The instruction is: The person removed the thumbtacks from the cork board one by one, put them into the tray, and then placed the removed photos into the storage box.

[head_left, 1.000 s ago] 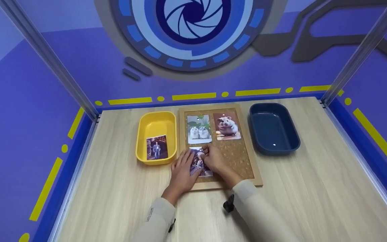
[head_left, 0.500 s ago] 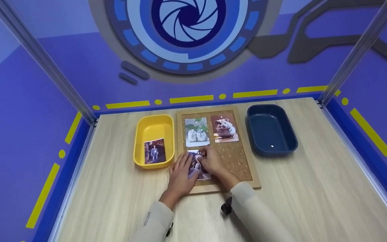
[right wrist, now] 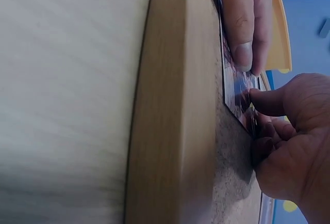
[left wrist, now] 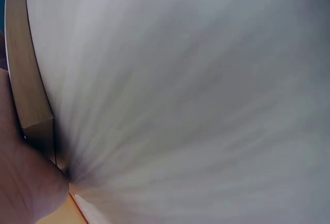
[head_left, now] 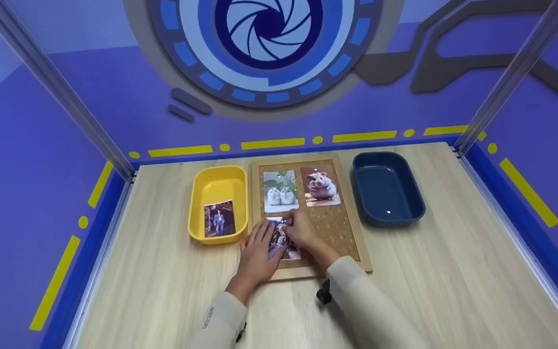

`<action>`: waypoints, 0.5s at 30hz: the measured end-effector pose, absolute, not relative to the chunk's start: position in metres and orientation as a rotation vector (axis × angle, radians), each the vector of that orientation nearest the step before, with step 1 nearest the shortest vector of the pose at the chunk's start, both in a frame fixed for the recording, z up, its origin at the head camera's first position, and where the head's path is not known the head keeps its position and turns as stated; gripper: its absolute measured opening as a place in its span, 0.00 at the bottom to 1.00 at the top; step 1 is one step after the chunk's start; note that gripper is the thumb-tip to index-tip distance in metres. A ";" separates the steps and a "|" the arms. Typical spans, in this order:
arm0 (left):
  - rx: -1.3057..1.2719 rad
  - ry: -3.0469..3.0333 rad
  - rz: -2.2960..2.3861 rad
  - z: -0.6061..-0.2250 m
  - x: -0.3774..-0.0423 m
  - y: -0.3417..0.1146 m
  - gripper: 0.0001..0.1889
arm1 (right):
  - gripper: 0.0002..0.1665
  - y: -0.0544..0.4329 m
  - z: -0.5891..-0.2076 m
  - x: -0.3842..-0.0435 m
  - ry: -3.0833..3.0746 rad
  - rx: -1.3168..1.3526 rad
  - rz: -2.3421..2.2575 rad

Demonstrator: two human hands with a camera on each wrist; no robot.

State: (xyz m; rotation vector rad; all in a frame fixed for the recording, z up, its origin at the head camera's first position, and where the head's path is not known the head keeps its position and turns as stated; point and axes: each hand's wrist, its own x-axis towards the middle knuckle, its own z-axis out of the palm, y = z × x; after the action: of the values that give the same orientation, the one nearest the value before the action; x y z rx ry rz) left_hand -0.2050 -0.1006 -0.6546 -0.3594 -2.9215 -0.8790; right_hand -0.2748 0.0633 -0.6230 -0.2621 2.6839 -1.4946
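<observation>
On the framed corkboard (head_left: 339, 228), a photo (head_left: 290, 250) lies at the lower left in the head view. My left hand (head_left: 258, 254) rests over its left side with the fingers nearly straight. With curled fingers, my right hand (head_left: 304, 234) works at the photo's top edge, the thumb near its surface. A small pale pushpin (head_left: 284, 221) shows at those fingertips, partly hidden. Seen from the right wrist, the right thumb (right wrist: 268, 100) reaches down to the photo (right wrist: 238, 87). Above are a two-hamster photo (head_left: 280, 192) and a single-hamster photo (head_left: 321, 188), each with a small pin at its top.
Left of the board stands a yellow tray (head_left: 193, 213) with a photo of a person (head_left: 219, 219) inside. A dark blue tray (head_left: 417, 198) is to the right, holding a small pale dot. Behind the wooden table (head_left: 434, 281) rises a purple wall.
The head view has shifted slightly, so everything sits a little further left in it. Both hands keep nearly the same places on the photo, and the right fingers stay at its top edge.
</observation>
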 end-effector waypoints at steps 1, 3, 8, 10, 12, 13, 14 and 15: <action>-0.363 -2.915 -0.871 -0.655 -0.205 -0.101 0.38 | 0.13 0.063 -0.623 -0.275 2.685 -0.262 -1.490; -0.361 -2.924 -0.847 -0.655 -0.206 -0.102 0.38 | 0.13 0.063 -0.622 -0.277 2.678 -0.270 -1.491; -0.358 -2.982 -0.856 -0.650 -0.207 -0.104 0.41 | 0.14 0.062 -0.622 -0.278 2.671 -0.281 -1.504; -0.368 -3.003 -0.864 -0.648 -0.208 -0.105 0.41 | 0.14 0.062 -0.621 -0.278 2.675 -0.276 -1.497; -0.374 -3.020 -0.869 -0.647 -0.207 -0.104 0.41 | 0.14 0.063 -0.621 -0.277 2.679 -0.273 -1.488; -0.371 -3.027 -0.864 -0.647 -0.207 -0.103 0.42 | 0.13 0.063 -0.621 -0.277 2.679 -0.270 -1.483; -0.366 -3.032 -0.859 -0.647 -0.207 -0.102 0.42 | 0.13 0.064 -0.621 -0.277 2.680 -0.265 -1.474; -0.356 -3.034 -0.850 -0.647 -0.206 -0.101 0.42 | 0.13 0.064 -0.621 -0.276 2.679 -0.262 -1.469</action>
State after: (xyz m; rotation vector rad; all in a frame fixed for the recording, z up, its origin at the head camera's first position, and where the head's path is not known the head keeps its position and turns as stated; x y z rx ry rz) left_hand -0.2063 -0.1009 -0.6470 -0.3559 -3.0342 -0.8503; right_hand -0.2762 0.0645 -0.6212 -0.2617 2.6795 -1.4693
